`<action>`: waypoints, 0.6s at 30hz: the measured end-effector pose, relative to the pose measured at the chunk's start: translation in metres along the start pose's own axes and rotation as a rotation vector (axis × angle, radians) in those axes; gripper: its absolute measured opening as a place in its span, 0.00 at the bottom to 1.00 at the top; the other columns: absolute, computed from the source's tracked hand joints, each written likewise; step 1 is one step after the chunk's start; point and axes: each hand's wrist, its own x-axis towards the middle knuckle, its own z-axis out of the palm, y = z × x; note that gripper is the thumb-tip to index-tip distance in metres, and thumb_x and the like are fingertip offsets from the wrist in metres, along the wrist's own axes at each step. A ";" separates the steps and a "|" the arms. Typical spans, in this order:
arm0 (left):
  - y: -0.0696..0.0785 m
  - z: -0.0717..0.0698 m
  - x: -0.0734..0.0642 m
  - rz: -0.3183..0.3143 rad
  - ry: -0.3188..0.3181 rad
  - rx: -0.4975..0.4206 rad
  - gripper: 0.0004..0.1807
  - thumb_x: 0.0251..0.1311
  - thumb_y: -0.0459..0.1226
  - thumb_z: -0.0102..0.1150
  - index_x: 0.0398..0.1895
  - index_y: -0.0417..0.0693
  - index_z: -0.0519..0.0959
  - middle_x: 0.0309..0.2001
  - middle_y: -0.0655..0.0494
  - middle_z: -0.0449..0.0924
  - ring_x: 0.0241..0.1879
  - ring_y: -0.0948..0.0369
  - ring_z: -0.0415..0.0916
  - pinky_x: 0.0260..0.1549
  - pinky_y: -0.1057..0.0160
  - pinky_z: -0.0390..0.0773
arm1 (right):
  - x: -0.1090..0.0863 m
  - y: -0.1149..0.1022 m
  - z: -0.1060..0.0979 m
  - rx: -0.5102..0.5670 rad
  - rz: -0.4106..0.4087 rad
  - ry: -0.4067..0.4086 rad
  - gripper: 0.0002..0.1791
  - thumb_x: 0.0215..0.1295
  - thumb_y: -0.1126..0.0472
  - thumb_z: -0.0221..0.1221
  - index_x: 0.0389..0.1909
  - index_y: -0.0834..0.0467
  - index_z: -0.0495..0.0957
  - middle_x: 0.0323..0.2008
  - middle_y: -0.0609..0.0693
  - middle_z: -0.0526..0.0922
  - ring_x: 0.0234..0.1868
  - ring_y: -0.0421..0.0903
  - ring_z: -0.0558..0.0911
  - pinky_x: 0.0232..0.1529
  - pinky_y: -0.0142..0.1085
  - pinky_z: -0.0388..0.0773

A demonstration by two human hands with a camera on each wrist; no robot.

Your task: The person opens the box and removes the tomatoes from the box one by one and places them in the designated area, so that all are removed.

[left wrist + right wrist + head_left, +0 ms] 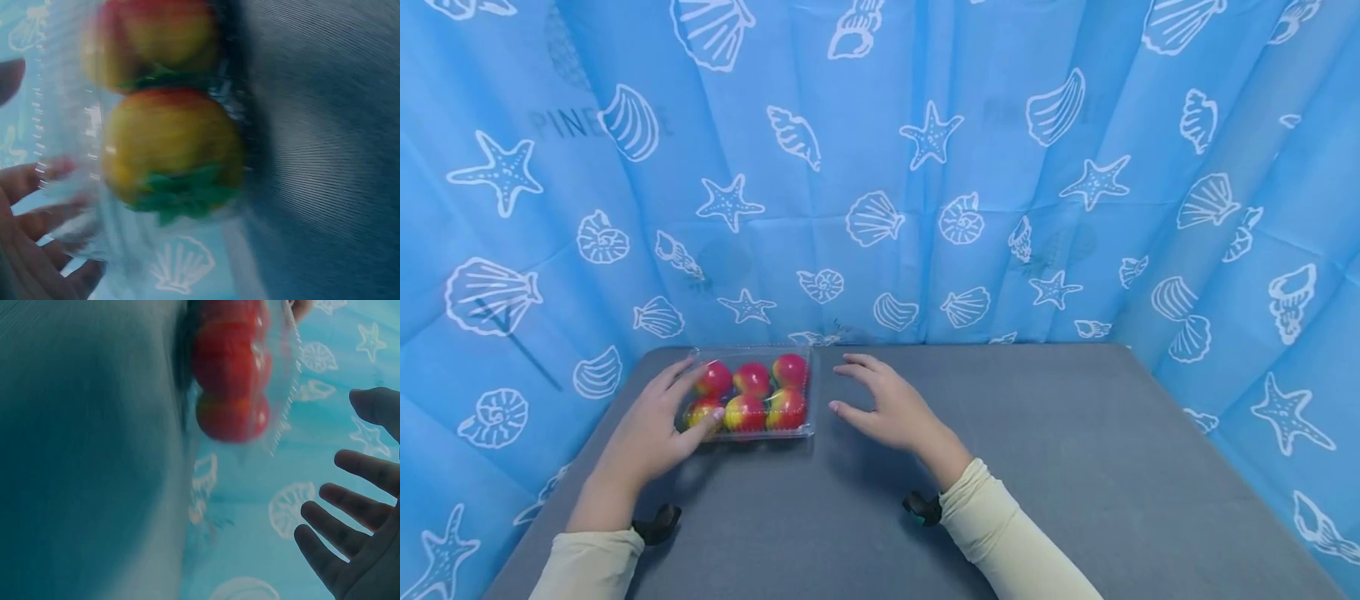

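Box (760,433), 1, holds 6 fruits (752,380); left hand (651,425), spread, spans 1 end; right hand (891,404), wide, is apart.

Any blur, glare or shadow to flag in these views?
Head: fairly sharp, soft shadows on the table near the left hand and right hand; left wrist: fruits blurred, pale glints on the box; right wrist: fruits smeared, right hand dark against the brighter curtain.
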 end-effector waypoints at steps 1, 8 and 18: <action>-0.002 0.002 -0.001 -0.003 0.007 0.004 0.44 0.66 0.57 0.69 0.78 0.45 0.69 0.79 0.35 0.63 0.74 0.31 0.62 0.61 0.21 0.71 | 0.003 -0.001 0.005 0.004 0.003 -0.009 0.30 0.72 0.44 0.66 0.72 0.50 0.77 0.77 0.50 0.73 0.78 0.51 0.71 0.75 0.54 0.73; -0.009 0.009 -0.004 -0.007 0.021 0.006 0.41 0.65 0.56 0.69 0.75 0.43 0.73 0.78 0.36 0.64 0.75 0.33 0.61 0.61 0.21 0.71 | 0.023 -0.015 0.033 0.018 -0.007 -0.089 0.35 0.74 0.44 0.64 0.77 0.50 0.71 0.82 0.51 0.66 0.82 0.53 0.65 0.76 0.56 0.72; -0.010 0.013 -0.004 0.033 0.044 -0.047 0.33 0.63 0.48 0.73 0.68 0.43 0.78 0.75 0.38 0.71 0.77 0.36 0.61 0.63 0.21 0.69 | 0.035 -0.032 0.052 -0.033 -0.069 -0.147 0.34 0.74 0.43 0.64 0.77 0.48 0.72 0.83 0.49 0.64 0.85 0.51 0.59 0.77 0.52 0.71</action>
